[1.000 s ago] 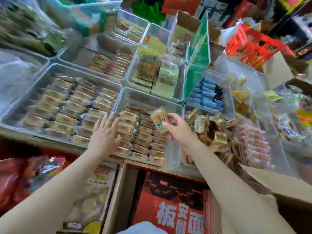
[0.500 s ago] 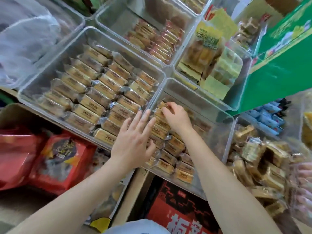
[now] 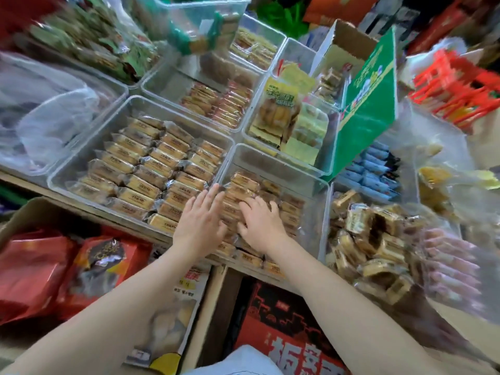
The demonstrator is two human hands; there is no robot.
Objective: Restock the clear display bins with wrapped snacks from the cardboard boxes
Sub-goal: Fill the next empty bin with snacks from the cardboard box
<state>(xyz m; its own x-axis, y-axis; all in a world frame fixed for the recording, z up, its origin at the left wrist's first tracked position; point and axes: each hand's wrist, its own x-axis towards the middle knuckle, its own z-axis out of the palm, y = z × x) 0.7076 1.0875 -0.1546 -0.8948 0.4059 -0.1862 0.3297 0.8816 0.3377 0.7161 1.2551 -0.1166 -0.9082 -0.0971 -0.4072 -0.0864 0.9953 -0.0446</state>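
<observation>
Whereas half a second ago the right hand (image 3: 261,226) reached toward the back of the middle clear bin (image 3: 273,161), it now lies nearer the bin's front, palm down on the wrapped snacks (image 3: 289,209) stacked inside. Its fingers look slightly bent over the packets, though the motion blur makes it hard to tell whether they grip one or only press; I read it as pressing. The left hand (image 3: 201,221) keeps much the same place as before: fingers straight and a little spread, laid flat over the wall where the middle bin meets the large bin (image 3: 89,158) to its left, its fingertips touching the packets at that edge. The two hands are now just beside each other, almost touching, where earlier they were further apart.

One second ago the right hand pinched a single wrapped snack above the bin; no packet is lifted now, and the snacks lie in rows inside both bins. The view has also pulled back since the last frame, so more of the stall shows: the green card sign (image 3: 368,104) standing right of the yellow-packet bin (image 3: 292,123), loose brown packets (image 3: 373,247) heaped to the right, and a red printed carton (image 3: 284,334) inside a cardboard box (image 3: 208,309) below the arms. Red bags (image 3: 40,269) lie in another box at lower left.
</observation>
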